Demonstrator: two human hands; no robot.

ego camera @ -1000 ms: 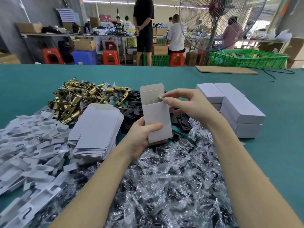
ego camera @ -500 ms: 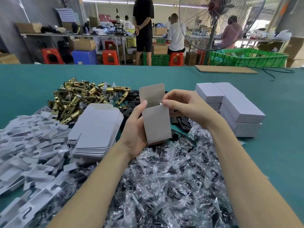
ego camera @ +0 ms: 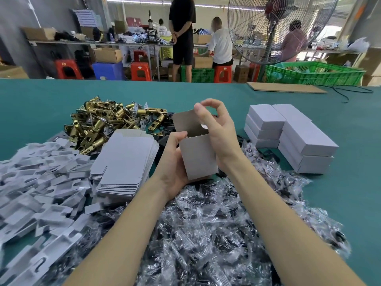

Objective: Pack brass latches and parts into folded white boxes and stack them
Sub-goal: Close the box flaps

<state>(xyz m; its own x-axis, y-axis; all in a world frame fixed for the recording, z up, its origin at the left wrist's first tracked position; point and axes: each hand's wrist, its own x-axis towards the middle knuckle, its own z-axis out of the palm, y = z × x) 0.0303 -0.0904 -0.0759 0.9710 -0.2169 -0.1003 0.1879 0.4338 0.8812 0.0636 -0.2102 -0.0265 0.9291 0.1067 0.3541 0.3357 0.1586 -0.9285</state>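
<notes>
**Q:** What has changed since a moment ago?

**A:** Half a second ago the right hand (ego camera: 218, 133) pinched the box's top edge; now it sits against the box's right side, with thumb and forefinger curled above the opening and pinching nothing. The flap stands open at the back.

**Q:** Where is the box, and who holds it?

**A:** An upright, open-topped white box (ego camera: 199, 155) is held above the table, in the centre of the view. The left hand (ego camera: 175, 162) grips it from the left and below, thumb curled over the front rim. What lies inside cannot be made out.

**Q:** What lies closest to the viewer?

**A:** A wide heap of clear plastic packets of dark parts (ego camera: 206, 234) spreads under both forearms. To its left lies a pile of white card inserts (ego camera: 33, 182).

**Q:** And further away?

**A:** Left of the held box sits a stack of flat, unfolded box blanks (ego camera: 125, 162). Behind that is a heap of brass latches (ego camera: 103, 122), with loose black parts (ego camera: 162, 137) beside it. To the right, closed white boxes (ego camera: 292, 137) are stacked in layers on the green table (ego camera: 350, 203).

**Q:** What is beyond the table?

**A:** A green crate (ego camera: 313, 75), a large pedestal fan (ego camera: 276, 27), and people at a workbench among red stools.
</notes>
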